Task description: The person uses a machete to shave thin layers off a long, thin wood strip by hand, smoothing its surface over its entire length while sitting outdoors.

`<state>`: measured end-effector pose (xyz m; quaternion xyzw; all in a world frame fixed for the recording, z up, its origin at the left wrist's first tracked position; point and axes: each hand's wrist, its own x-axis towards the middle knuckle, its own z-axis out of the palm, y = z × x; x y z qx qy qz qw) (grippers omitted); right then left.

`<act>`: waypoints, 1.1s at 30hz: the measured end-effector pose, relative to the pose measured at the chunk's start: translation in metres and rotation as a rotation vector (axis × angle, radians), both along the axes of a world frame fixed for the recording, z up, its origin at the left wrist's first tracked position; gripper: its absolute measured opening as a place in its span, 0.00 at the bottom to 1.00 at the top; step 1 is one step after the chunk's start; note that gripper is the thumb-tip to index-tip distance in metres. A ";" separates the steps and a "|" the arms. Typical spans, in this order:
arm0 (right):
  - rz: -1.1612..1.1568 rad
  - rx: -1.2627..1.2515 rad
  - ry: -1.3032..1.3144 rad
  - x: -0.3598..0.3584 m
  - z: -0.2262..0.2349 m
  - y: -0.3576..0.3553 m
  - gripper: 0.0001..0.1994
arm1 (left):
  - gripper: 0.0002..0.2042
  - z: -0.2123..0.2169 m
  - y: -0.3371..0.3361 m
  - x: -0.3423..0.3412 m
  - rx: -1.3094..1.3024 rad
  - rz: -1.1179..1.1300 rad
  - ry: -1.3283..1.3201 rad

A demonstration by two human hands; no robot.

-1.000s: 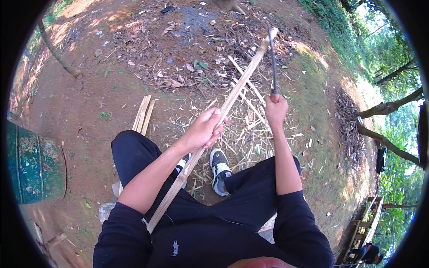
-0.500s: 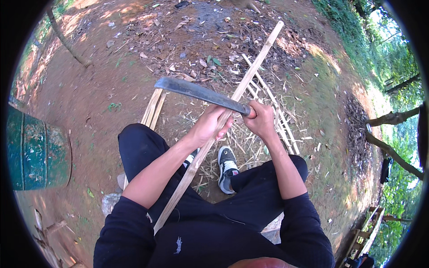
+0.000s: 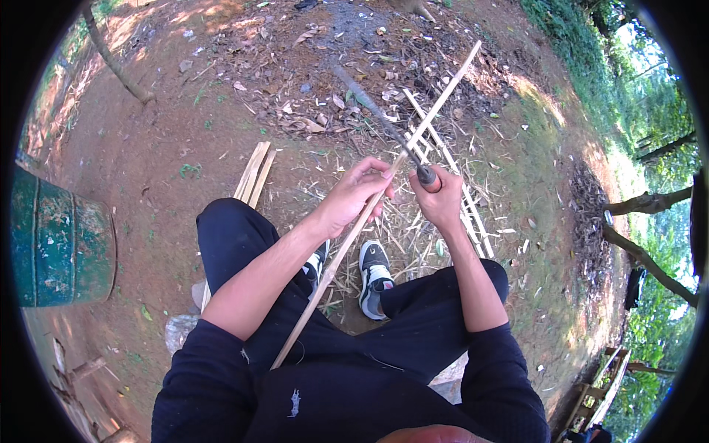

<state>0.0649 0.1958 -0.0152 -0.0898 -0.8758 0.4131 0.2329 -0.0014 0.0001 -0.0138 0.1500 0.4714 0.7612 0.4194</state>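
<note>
I sit on the ground with a long, thin bamboo strip running from my lap up to the far right. My left hand grips the strip about halfway along. My right hand holds the handle of a long dark blade, a machete, just right of the strip. The blade points away up-left and crosses the strip right above my hands. It looks blurred.
Split bamboo strips lie on the ground beyond my shoes, among shavings and dry leaves. Two more slats lie to the left. A green metal drum stands at far left. Tree roots run on the right.
My right hand swung the machete from upright at the strip's far end, across to the left, and now down against the strip by my hands. My left hand kept its grip on the strip.
</note>
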 end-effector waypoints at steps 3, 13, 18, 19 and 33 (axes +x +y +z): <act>0.032 -0.207 0.016 0.000 -0.001 -0.005 0.12 | 0.12 0.000 0.003 0.005 -0.087 0.010 0.053; 0.037 -0.603 -0.211 0.001 0.010 -0.015 0.18 | 0.16 -0.009 0.001 0.010 -0.025 -0.079 0.125; 0.045 -0.771 -0.094 0.000 0.006 0.007 0.12 | 0.20 -0.002 0.000 0.010 -0.047 -0.273 -0.004; 0.044 -0.796 -0.071 0.000 0.008 0.010 0.12 | 0.21 -0.005 -0.001 0.009 -0.057 -0.384 -0.024; -0.144 -0.437 -0.166 0.006 0.008 0.027 0.15 | 0.18 0.016 0.001 0.018 0.084 -0.199 -0.160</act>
